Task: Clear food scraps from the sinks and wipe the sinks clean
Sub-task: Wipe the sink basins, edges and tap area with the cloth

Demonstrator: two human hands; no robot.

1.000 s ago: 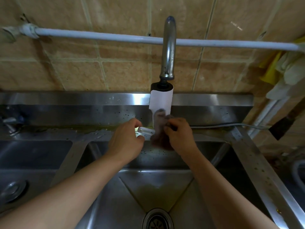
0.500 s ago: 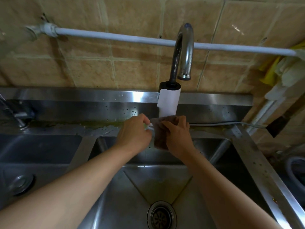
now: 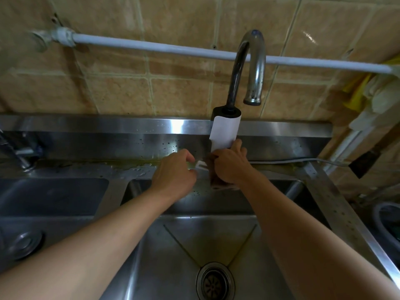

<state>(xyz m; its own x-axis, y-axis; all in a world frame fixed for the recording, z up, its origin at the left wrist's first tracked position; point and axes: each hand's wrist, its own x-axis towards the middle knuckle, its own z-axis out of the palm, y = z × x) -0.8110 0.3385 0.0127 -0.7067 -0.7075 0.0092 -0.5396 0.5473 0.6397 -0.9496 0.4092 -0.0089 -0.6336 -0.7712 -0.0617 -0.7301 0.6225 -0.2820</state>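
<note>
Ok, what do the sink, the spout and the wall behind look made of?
Sink: likely stainless steel, brushed, with streaky reflections and pressed creases running to the drain. Spout: polished metal, probably chromed, mirror-bright but water-spotted. Wall: glazed ceramic tile, mottled tan with pale grout lines and a glossy glint.

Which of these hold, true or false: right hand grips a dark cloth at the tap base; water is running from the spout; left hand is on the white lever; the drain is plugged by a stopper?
1. The right hand grips a dark cloth at the tap base. True.
2. Water runs from the spout. False: no stream shows.
3. The left hand is at the white lever. True.
4. The drain is plugged. False: its strainer is open.
</note>
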